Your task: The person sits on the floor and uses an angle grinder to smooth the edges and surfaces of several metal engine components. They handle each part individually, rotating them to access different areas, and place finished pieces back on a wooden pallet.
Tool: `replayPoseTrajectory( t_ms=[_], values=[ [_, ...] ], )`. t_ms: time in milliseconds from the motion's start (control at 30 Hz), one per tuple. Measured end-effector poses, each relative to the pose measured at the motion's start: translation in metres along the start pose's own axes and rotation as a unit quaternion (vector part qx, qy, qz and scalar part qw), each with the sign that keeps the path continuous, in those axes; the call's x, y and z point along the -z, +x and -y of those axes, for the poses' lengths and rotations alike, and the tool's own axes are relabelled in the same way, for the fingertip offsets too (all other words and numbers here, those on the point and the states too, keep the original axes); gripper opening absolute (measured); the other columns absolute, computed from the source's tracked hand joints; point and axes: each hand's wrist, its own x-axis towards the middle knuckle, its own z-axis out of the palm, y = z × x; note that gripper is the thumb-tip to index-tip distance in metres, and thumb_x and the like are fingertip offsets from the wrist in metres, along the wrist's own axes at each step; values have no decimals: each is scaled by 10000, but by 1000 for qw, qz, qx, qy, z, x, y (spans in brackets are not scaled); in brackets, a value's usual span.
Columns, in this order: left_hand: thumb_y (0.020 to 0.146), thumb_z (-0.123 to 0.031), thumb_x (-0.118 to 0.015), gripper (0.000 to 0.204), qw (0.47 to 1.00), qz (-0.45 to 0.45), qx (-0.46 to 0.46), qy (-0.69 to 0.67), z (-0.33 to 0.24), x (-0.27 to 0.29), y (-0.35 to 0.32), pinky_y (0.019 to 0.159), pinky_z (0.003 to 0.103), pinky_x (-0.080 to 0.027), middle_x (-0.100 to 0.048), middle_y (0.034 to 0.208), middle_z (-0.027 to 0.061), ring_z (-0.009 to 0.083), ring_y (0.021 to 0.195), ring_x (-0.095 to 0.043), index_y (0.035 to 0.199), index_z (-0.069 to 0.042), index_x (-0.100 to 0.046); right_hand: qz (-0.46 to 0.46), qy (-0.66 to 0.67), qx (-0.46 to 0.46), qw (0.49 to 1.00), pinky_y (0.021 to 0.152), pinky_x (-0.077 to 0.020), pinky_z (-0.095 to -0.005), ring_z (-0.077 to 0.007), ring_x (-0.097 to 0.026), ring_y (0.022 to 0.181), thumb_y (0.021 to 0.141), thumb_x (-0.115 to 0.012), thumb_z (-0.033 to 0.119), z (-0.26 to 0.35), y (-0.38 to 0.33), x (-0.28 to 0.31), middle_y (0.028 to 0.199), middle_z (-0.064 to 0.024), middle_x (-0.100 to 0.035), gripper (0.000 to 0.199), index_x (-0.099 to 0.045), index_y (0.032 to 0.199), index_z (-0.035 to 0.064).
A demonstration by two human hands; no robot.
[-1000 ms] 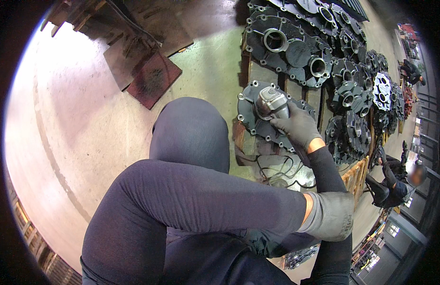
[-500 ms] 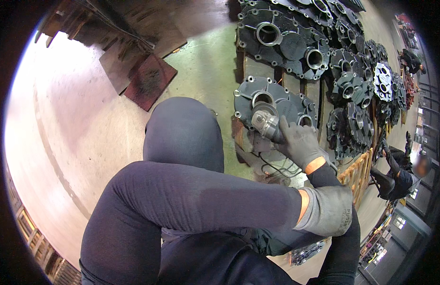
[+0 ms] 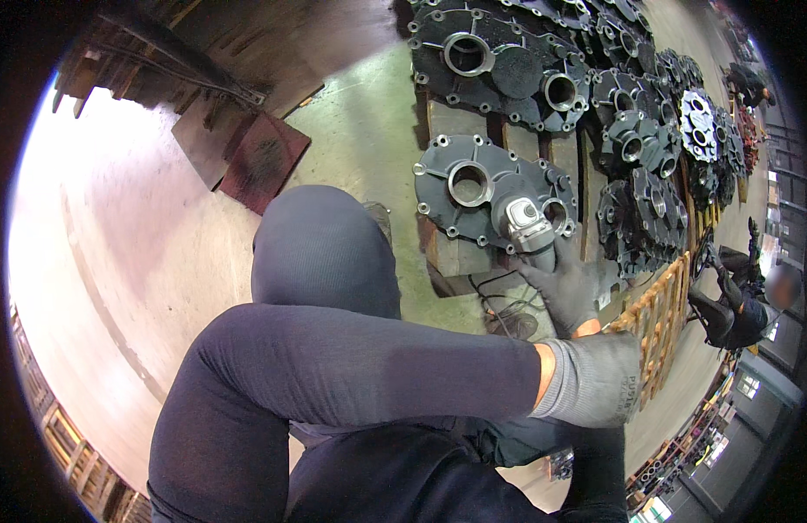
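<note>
My right hand (image 3: 565, 292), in a grey glove, is wrapped round the body of an angle grinder (image 3: 527, 222). The grinder's silver head lies over the right part of a dark grey cast-metal cover (image 3: 434, 187), beside its smaller round opening. The grinder's disc is mostly hidden, so contact with the casting is hard to tell. My left arm crosses in front of me, and my gloved left hand (image 3: 599, 379) lies against my right forearm. The fingers of that hand are hidden from view.
More cast covers (image 3: 508, 65) lie on wooden beams beyond, with a pale one (image 3: 698, 126) farther right. Black cables (image 3: 499, 301) lie near the grinder. My bent knee (image 3: 325, 248) is at left. A wooden pallet (image 3: 660, 322) stands right; another person (image 3: 743, 296) sits beyond.
My right hand has moved the grinder rightward across the casting, from the larger opening toward the smaller one. The larger opening now shows uncovered. The view has shifted slightly.
</note>
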Motion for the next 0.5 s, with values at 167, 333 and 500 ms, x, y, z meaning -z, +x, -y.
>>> replayPoseTrajectory(
  t_ms=[167, 333, 500],
  values=[
    [937, -272, -650, 270, 997, 60, 33, 26, 1, -3, 1, 828, 464, -545, -735, 960, 163, 342, 910, -703, 1031, -47, -766, 16, 319, -164, 933, 888, -576, -340, -185, -717, 974, 926, -893, 232, 5, -26, -46, 1134, -109, -774, 544, -673, 1339, -45],
    [1037, -301, -596, 309, 978, 171, 52, 108, -7, 7, 9, 932, 441, -549, -769, 1082, 133, 288, 1025, -714, 1129, -76, -788, -20, 451, -179, 874, 909, -559, -328, -163, -704, 994, 936, -889, 231, 22, -32, -85, 1148, -90, -770, 505, -677, 1314, -28],
    [839, -216, -716, 194, 996, 15, -5, 86, 12, -26, -9, 679, 455, -559, -693, 741, 141, 323, 713, -696, 801, -28, -743, -19, 506, -219, 834, 903, -554, -316, -156, -703, 991, 951, -882, 225, 20, -30, -105, 1145, -84, -769, 473, -686, 1304, -20]
  ],
)
